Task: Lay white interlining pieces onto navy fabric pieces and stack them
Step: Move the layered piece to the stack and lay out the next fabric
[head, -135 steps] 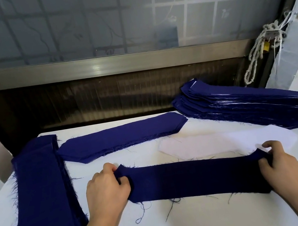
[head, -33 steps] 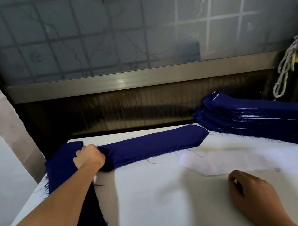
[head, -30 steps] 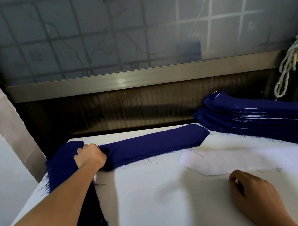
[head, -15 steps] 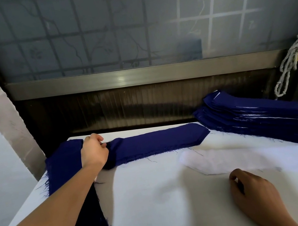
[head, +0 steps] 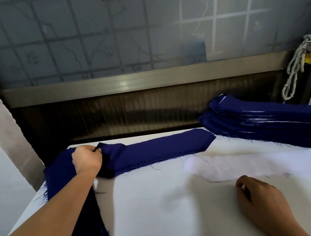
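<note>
My left hand reaches to the far left of the white table and pinches the left end of a long navy fabric piece, which lies flat along the back edge with its pointed end to the right. A white interlining piece lies on the table at the right. My right hand rests on the table just in front of it, fingers loosely curled, holding nothing. A tall stack of navy pieces with white edges showing sits at the back right.
A long pile of navy fabric runs down the table's left side under my left forearm. Behind the table stand a dark ribbed panel and a frosted window. A bundle of white cord hangs at the right.
Since the earliest frame the navy piece went from both hands at the front to the back edge. In the last second my left hand shifted right and lifted the piece's left end slightly.
</note>
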### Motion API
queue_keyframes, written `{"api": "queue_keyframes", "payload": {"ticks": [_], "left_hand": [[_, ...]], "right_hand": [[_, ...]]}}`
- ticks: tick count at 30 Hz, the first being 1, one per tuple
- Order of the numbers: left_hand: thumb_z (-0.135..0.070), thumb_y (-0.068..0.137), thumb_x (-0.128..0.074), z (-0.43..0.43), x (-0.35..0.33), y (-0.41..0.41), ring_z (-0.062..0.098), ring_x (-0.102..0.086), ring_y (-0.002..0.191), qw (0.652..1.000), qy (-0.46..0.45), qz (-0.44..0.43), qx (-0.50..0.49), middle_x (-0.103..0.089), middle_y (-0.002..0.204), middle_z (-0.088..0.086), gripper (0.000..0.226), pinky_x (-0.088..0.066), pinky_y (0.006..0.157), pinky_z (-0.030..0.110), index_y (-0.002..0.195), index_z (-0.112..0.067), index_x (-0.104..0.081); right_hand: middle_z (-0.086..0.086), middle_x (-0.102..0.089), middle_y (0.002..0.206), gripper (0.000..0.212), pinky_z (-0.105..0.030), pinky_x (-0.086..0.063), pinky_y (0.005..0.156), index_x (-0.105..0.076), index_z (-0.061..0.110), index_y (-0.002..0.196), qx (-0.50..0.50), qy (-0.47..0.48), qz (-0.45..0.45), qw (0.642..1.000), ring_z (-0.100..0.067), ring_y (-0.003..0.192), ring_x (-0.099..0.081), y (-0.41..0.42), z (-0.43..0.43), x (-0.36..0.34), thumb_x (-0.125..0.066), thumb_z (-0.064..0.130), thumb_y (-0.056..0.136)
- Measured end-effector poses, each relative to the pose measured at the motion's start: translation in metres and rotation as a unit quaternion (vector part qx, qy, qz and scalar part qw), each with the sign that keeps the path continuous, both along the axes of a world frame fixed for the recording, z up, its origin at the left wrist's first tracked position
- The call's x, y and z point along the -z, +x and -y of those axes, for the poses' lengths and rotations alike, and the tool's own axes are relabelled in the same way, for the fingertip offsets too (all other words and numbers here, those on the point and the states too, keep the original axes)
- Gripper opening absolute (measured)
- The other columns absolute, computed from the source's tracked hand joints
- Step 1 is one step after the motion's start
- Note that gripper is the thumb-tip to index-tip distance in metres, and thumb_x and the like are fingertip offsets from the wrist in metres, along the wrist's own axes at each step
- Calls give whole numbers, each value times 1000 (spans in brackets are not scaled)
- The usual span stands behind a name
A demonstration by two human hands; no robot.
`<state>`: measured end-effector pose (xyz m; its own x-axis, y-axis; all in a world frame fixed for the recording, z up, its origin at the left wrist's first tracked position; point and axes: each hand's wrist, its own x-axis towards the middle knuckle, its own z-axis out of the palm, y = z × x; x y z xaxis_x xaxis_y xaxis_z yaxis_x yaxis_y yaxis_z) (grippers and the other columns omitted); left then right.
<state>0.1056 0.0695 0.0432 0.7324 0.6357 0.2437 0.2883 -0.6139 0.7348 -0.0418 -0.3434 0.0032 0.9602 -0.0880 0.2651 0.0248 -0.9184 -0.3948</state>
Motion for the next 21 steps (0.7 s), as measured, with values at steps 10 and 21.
{"api": "queue_keyframes", "payload": {"ticks": [10,21], "left_hand": [[-34,91,-68,91,0,-51,26,-61,71,987,68,76,124,-61,67,-6,19,-40,63,31,79,-23,-59],[-23,94,-53,180,46,-120,15,-55,57,885,212,229,345,-63,69,-4,21,-46,48,31,87,-11,-69]], "right_hand": [[12,-55,64,12,-22,-35,51,-53,30,81,2,-1,0,1000,-9,57,-52,3,2,5,-56,21,87],[8,-58,67,9,-28,-39,51,-58,25,82,12,-26,34,999,-19,58,-56,3,1,9,-61,17,83]]}}
